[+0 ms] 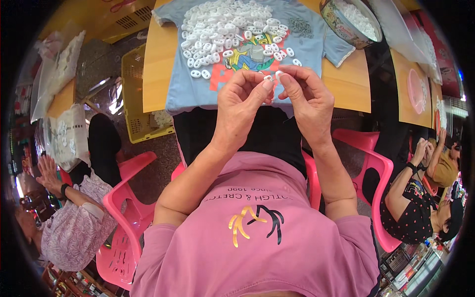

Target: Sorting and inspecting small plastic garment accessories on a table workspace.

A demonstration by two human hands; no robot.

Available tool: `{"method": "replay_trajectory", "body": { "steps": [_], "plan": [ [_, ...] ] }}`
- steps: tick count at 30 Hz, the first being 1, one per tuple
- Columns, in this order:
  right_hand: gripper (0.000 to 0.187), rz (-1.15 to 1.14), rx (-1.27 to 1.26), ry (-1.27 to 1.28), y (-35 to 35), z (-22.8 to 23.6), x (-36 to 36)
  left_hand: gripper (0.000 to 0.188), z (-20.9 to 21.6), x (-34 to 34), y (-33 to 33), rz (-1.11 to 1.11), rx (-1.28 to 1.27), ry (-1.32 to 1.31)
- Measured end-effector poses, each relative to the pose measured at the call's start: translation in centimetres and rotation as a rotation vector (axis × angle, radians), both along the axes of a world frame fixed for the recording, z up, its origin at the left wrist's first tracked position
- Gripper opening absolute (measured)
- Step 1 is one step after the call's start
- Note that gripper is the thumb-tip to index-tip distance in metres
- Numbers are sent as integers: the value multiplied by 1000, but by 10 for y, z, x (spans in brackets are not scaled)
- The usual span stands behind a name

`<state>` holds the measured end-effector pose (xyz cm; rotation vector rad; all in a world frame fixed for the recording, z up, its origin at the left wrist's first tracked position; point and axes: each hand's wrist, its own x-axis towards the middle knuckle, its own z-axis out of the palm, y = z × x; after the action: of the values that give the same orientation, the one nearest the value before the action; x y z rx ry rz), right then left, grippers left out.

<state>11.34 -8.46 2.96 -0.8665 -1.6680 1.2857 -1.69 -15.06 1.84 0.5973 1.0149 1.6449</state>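
Note:
My left hand (239, 101) and my right hand (310, 101) meet above the near part of a blue T-shirt (190, 94) spread over the table. Between left thumb and fingertips is a small white two-holed plastic piece (267, 78). Pinched in the right fingertips is another small white plastic piece (278, 74), held close to the first; whether they touch I cannot tell. Beyond my hands lies a large heap of white two-holed plastic pieces (222, 24), with loose ones scattered at its near edge. To its right sits a small pile of tiny grey metal parts (300, 28), perhaps springs.
A round patterned tin (341, 24) of white pieces stands at the table's (354, 84) far right. A yellow crate (133, 114) is below on the left. Pink chairs (131, 198) flank me. People sit on both sides, near clear bags (64, 138) of white parts.

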Motion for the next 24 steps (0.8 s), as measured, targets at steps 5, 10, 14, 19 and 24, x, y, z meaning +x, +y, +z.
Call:
{"method": "replay_trajectory", "body": {
  "steps": [5,10,14,19,24],
  "plan": [
    [18,20,27,-5,0,-3,-4,14,0,-1,-1,-5,-25,11],
    [17,18,25,10,-2,-1,-6,13,0,-3,-2,-4,-17,-44],
    [16,19,43,18,-2,-2,-7,12,-3,-4,-1,0,-19,-123],
    [14,109,70,-3,2,-4,-8,12,-2,-11,-1,-22,-15,-148],
    [16,91,-5,31,3,-10,-14,12,-3,-11,0,6,-55,-57]
  ]
}}
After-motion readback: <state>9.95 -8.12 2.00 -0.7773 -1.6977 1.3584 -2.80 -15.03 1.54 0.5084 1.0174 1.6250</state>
